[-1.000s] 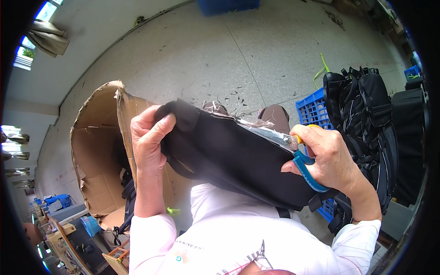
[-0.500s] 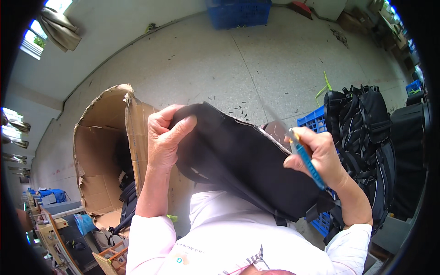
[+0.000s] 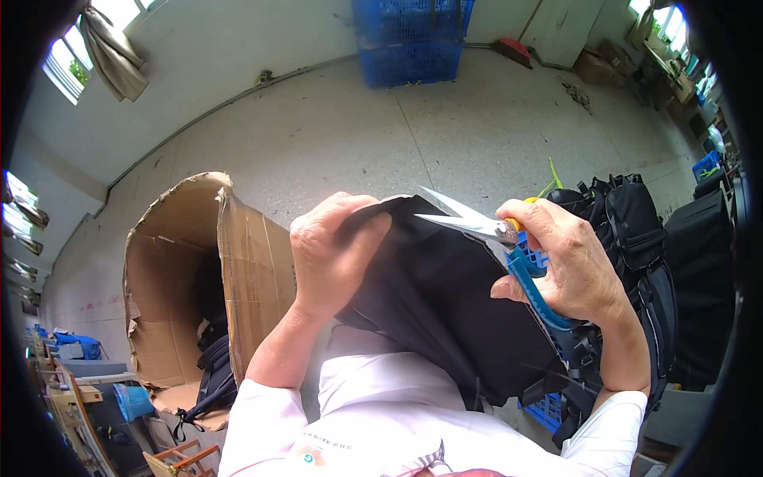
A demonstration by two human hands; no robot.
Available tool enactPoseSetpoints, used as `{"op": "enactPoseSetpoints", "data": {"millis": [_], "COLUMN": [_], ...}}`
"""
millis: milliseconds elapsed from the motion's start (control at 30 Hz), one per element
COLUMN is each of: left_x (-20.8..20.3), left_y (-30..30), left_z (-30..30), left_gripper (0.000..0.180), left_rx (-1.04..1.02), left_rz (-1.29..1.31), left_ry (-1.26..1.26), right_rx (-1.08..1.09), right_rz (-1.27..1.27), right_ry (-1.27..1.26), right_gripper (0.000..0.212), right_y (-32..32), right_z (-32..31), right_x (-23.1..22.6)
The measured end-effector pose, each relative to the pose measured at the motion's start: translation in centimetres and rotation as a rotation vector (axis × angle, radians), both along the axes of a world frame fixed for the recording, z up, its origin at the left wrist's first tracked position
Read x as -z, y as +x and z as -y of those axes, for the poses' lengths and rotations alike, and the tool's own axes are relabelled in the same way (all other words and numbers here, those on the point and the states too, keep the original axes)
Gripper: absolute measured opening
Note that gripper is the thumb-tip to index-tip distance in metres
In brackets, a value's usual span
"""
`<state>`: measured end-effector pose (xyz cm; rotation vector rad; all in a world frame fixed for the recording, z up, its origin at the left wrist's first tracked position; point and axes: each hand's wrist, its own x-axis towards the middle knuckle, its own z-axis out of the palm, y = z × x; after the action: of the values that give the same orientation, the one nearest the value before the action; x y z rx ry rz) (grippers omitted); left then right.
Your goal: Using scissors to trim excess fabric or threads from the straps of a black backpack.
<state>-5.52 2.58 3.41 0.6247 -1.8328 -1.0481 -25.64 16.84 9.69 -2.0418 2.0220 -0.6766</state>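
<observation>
A large black fabric piece (image 3: 453, 298), likely a bag or bag part, hangs across my lap. My left hand (image 3: 330, 250) pinches its upper left edge between thumb and fingers. In my right hand (image 3: 586, 258) is a pair of scissors (image 3: 502, 230) with blue and yellow handles. Their silver blades are spread apart and point left, at the upper edge of the fabric. From here I cannot tell whether the blades touch it.
To the left, a big open cardboard box (image 3: 258, 274) holds black strapped items. At the right, black backpacks (image 3: 640, 230) are piled by a blue crate (image 3: 543, 413). Blue baskets (image 3: 409, 63) and a red dustpan (image 3: 513, 52) stand against the far wall.
The scissors have turned leftward and their blades have spread. My left hand has moved right along the fabric's upper edge, nearer the blades. The view has tilted up slightly.
</observation>
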Motion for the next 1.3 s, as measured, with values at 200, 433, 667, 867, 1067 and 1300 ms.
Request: {"op": "enactPoseSetpoints", "data": {"millis": [200, 433, 667, 867, 1067, 1300], "left_x": [-0.3, 0.0, -0.1, -0.3, -0.5, -0.8], "left_y": [-0.4, -0.3, -0.5, -0.8, -1.2, -1.6], "left_z": [-0.3, -0.3, -0.1, -0.1, 0.0, -0.1], "left_gripper": [0.009, 0.010, 0.009, 0.009, 0.010, 0.012], "left_rx": [-0.004, 0.043, 0.060, 0.084, 0.124, 0.178], "left_rz": [0.004, -0.023, -0.003, 0.018, -0.010, -0.010], "left_ry": [-0.092, -0.071, -0.026, -0.132, -0.095, -0.113], "right_rx": [-0.039, -0.096, -0.104, -0.085, -0.200, -0.272], "right_rz": [-0.077, -0.135, -0.108, -0.087, -0.144, -0.197], "right_ry": [0.029, -0.033, -0.024, 0.069, 0.032, 0.047], "right_gripper": [0.061, 0.061, 0.056, 0.053, 0.054, 0.047], "right_y": [0.1, -0.4, -0.6, -0.6, -2.0, -2.3], "right_z": [0.6, 0.7, 0.5, 1.6, 1.9, 1.8], "right_x": [-0.9, -0.4, 0.1, -1.6, -1.2, -1.5]}}
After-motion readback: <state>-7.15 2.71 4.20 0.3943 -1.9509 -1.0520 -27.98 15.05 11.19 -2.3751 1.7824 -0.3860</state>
